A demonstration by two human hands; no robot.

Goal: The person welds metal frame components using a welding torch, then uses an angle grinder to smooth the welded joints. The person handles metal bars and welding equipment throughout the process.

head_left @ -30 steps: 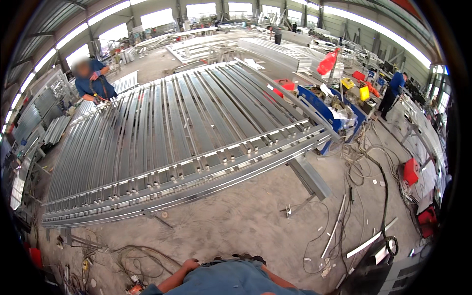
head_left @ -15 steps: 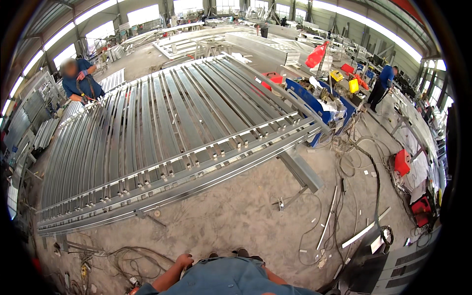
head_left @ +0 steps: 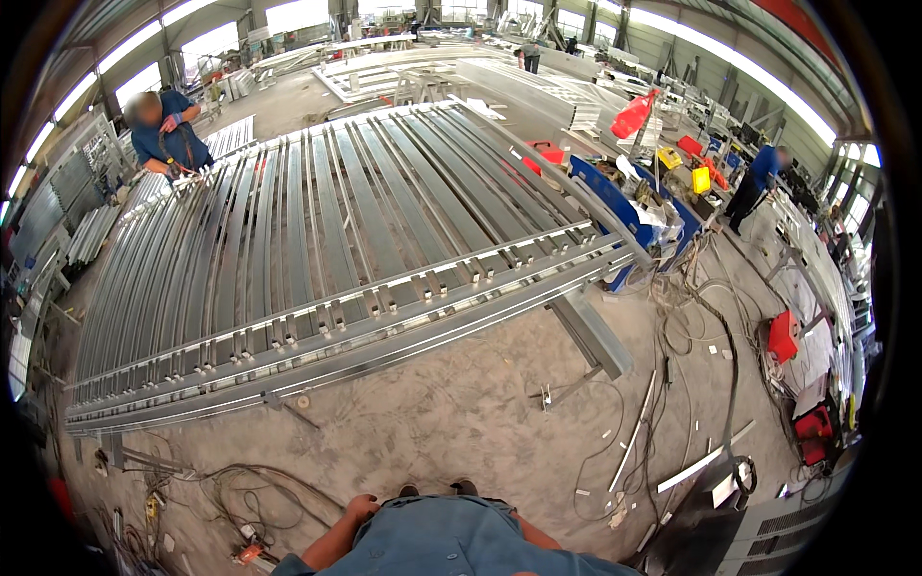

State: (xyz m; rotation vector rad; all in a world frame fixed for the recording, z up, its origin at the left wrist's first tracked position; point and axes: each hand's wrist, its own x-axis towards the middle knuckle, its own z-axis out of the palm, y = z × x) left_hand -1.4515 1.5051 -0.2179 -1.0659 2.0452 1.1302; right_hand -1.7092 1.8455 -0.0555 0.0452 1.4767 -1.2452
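My left hand (head_left: 362, 506) hangs beside my blue shirt at the lower edge, its fingers curled in, and no object shows in it. Of my right arm only a bit of forearm (head_left: 536, 535) shows; the hand is hidden behind my body. In front of me lies a large frame of parallel grey metal bars (head_left: 331, 221), raised on stands. Small metal brackets (head_left: 325, 328) line its near rail (head_left: 384, 338). Neither hand touches the frame; bare floor lies between. At the frame's far left, a co-worker (head_left: 168, 134) in blue leans over the bar ends with a cable in hand.
Cables (head_left: 259, 485) coil on the floor at lower left, with more hoses (head_left: 687, 326) to the right. A support beam (head_left: 591, 336) juts out below the frame. A cluttered blue cart (head_left: 610, 197), a red box (head_left: 784, 336) and a grey machine (head_left: 783, 533) stand on the right.
The view has shifted slightly, so the frame sits a little higher and my body a little lower right. My left hand stays low at my side. The far right co-worker has bent slightly.
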